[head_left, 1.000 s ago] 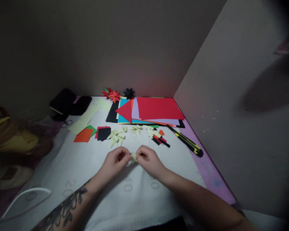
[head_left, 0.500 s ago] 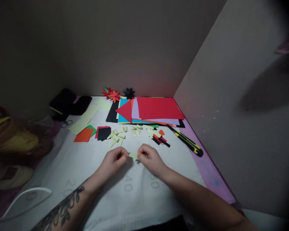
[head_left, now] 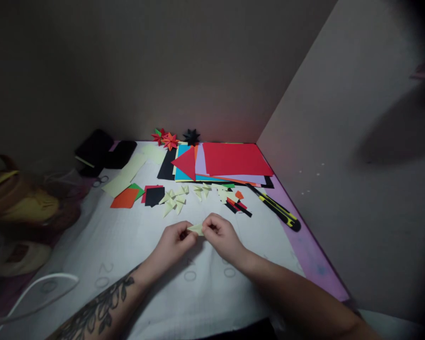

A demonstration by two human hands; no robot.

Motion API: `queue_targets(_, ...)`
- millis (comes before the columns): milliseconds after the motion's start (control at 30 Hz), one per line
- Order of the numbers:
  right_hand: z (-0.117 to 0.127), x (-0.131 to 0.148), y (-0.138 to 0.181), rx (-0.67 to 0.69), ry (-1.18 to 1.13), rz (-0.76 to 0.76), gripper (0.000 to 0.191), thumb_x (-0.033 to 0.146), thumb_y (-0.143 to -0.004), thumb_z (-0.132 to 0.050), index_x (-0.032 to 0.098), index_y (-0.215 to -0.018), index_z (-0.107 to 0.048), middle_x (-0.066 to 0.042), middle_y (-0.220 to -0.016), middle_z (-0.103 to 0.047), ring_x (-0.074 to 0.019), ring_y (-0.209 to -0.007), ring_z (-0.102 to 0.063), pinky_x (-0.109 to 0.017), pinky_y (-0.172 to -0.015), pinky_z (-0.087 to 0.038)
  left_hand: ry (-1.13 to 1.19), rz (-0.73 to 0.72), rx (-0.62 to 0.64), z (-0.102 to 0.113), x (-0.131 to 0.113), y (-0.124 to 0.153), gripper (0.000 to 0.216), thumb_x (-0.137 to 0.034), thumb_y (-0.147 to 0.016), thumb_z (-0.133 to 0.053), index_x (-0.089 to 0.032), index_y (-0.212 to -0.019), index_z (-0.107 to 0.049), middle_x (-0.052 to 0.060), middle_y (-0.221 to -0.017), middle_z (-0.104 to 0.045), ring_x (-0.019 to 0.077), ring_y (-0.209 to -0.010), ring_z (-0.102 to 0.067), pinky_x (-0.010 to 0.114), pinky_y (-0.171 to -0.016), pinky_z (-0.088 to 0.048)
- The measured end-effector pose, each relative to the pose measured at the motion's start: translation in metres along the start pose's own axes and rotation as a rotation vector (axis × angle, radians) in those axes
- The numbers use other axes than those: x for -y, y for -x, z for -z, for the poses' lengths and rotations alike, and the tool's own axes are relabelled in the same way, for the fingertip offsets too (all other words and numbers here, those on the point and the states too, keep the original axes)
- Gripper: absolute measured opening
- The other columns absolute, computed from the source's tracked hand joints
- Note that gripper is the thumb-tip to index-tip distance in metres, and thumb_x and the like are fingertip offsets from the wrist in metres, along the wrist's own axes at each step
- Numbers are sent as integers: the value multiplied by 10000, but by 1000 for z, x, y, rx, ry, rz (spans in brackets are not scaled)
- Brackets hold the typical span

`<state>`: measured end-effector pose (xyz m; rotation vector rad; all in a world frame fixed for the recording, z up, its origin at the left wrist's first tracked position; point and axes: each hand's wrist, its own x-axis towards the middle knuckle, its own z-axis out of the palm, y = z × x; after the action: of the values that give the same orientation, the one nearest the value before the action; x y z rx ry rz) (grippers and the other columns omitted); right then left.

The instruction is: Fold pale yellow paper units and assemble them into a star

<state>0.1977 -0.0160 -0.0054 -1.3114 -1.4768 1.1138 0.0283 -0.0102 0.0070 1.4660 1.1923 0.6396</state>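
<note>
Both hands meet over the white cutting mat [head_left: 127,255], pinching one small folded piece of pale yellow paper [head_left: 196,229]. My left hand [head_left: 173,244] grips its left end with fingers curled. My right hand [head_left: 222,235] pinches its right end. Just beyond the hands lie several folded pale yellow paper points [head_left: 173,200] and more of them [head_left: 202,190] to their right.
A stack of coloured sheets with red on top [head_left: 233,160] lies at the back. Finished paper stars [head_left: 169,140] and a black star [head_left: 191,136] sit by the wall. A yellow-black utility knife [head_left: 276,208], orange [head_left: 124,199] and black [head_left: 154,195] squares, scissors [head_left: 99,181], and a white cable [head_left: 35,293] are around.
My hands have closed in on each other, and the yellow piece now lies flatter between the fingertips. The view shifted slightly.
</note>
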Motion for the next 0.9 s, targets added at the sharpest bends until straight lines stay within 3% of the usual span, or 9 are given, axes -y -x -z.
queue_targets(167,13,-4,-9,-95,-129,-87,134,253,-778,-521,200,-661,-482,49,-601,-446,-116,-564,-423,-230,-530,-347,51,29,-77,6,-4,0,112,-257,-750,-530,-160,-701,-558,-23,-623,-528,111,-575,-463,221,-548,-360)
queue_targets(267,12,-2,-9,-24,0,-8,114,193,-755,-518,194,-643,-496,32,-640,-480,-121,-600,-455,-234,-557,-352,87,7,-108,6,-5,0,173,-328,-776,-569,-155,-784,-572,-9,-687,-560,122,-622,-500,229,-586,-394)
queue_targets(400,5,2,-3,99,151,139,136,133,-756,-514,189,-632,-498,24,-676,-495,-112,-615,-460,-232,-577,-345,11,-44,-42,3,-1,0,207,-353,-811,-566,-150,-777,-594,-1,-707,-559,124,-642,-493,232,-593,-389)
queue_targets(600,7,2,-4,78,130,67,163,199,-828,-514,193,-667,-492,25,-678,-495,-122,-637,-471,-232,-586,-360,2,-17,-1,3,0,2,218,-340,-816,-538,-154,-705,-565,-24,-631,-497,114,-596,-436,228,-560,-346)
queue_targets(800,14,-1,-6,49,116,19,228,294,-859,-530,197,-660,-474,27,-651,-472,-131,-629,-455,-243,-576,-346,14,10,-145,12,-3,1,226,-376,-822,-536,-167,-737,-544,-29,-642,-498,114,-591,-430,225,-555,-347)
queue_targets(900,18,-3,-6,-33,104,57,250,333,-886,-505,201,-675,-474,20,-655,-466,-137,-628,-456,-255,-582,-362,-33,13,-197,17,-2,0,237,-383,-828,-532,-171,-725,-547,-32,-628,-491,114,-578,-429,223,-544,-343)
